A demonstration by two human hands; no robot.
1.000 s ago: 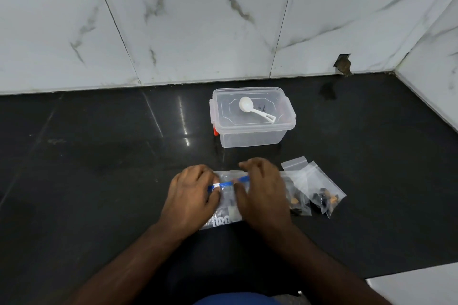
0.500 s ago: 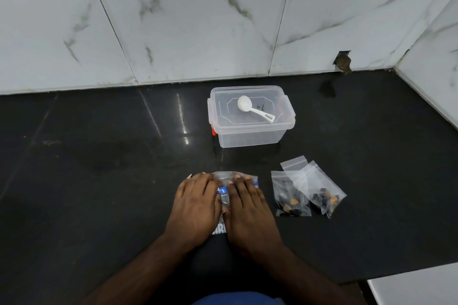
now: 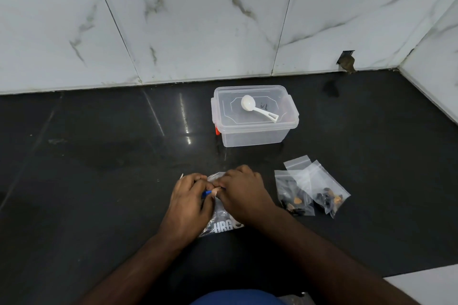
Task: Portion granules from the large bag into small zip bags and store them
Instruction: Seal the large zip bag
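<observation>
The large clear bag (image 3: 220,220), printed with white letters and edged by a blue zip strip, lies on the black counter at bottom centre. My left hand (image 3: 189,203) and my right hand (image 3: 244,195) sit side by side over its top, fingers curled and pinching the zip edge between them. Most of the bag is hidden under my hands. Two small zip bags (image 3: 295,193) (image 3: 327,190) holding dark and orange granules lie flat to the right of my right hand. A third, apparently unfilled small bag (image 3: 297,162) pokes out behind them.
A clear lidded plastic box (image 3: 255,136) with an orange latch stands behind the bags, a white scoop (image 3: 257,109) lying on its lid. Marble wall tiles (image 3: 198,25) close off the back and right. A white surface (image 3: 426,285) shows at the bottom right corner.
My hands went from lying flat and pressing on the bag's top to curled fingers pinching its zip edge. The small bags, the box and the scoop stayed put.
</observation>
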